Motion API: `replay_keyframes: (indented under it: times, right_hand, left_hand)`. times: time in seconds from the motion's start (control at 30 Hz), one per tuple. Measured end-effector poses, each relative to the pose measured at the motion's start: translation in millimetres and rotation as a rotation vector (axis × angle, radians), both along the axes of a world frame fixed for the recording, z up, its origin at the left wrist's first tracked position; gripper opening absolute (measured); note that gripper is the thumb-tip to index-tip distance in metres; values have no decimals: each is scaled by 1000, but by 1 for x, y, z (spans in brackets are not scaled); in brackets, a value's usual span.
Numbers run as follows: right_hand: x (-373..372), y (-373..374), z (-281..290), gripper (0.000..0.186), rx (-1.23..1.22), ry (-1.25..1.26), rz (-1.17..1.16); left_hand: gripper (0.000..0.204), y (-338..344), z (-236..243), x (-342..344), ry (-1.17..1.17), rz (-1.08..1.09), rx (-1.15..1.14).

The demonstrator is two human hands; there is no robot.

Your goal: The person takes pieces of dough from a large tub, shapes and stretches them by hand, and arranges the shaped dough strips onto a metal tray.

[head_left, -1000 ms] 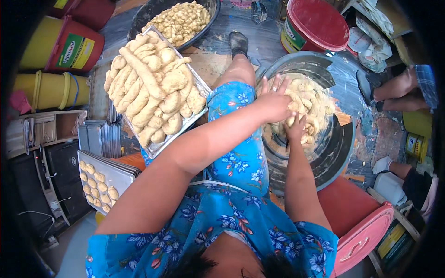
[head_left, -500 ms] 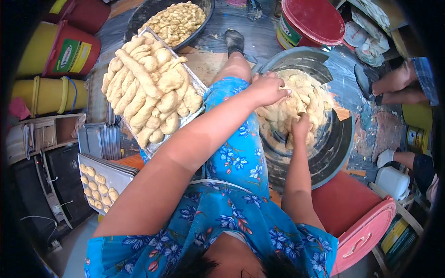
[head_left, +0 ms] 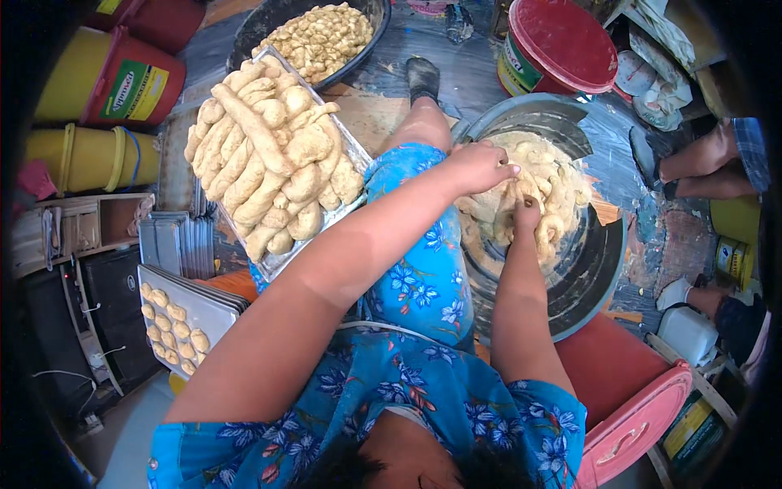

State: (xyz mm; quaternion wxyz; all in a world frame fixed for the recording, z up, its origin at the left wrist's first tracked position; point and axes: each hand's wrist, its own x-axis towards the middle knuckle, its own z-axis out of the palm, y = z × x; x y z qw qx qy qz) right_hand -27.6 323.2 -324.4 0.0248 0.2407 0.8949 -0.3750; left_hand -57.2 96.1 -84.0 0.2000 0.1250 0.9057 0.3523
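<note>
Both my hands work over a wide dark basin (head_left: 599,273) that holds pale, floury dough pieces (head_left: 558,196). My left hand (head_left: 482,169) reaches across to the basin's near-left side, its fingers curled down onto the dough and its thumb pointing right. Just below and to the right, my right hand (head_left: 526,217) is closed on dough, thumb uppermost. Dough shows between the two hands, though their fingertips are partly hidden in it. Left of my leg, a metal tray (head_left: 356,151) is heaped with thick dough rolls (head_left: 252,138).
A black tub (head_left: 381,33) of small dough lumps stands at the far left. Stacked trays (head_left: 213,306) with round dough pieces lie lower left. Red buckets (head_left: 562,41) stand beyond the basin and beside it. Another person's legs (head_left: 696,159) are at the right.
My right hand has moved up and left within the basin, closer to my left hand. The whole view has shifted slightly; the tray and tub keep their places.
</note>
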Motion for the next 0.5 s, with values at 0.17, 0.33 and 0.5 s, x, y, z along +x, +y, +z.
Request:
replay_keyframes:
  times: [0.17, 0.33, 0.5]
  right_hand:
    - [15, -45, 20, 45, 261, -13, 1]
    - [3, -29, 11, 55, 320, -31, 98]
    - [19, 14, -15, 37, -689, 120, -261]
  left_hand:
    - [46, -2, 1, 3, 10, 13, -6]
    - [46, -2, -2, 2, -3, 4, 6]
    - [47, -2, 1, -1, -15, 45, 63]
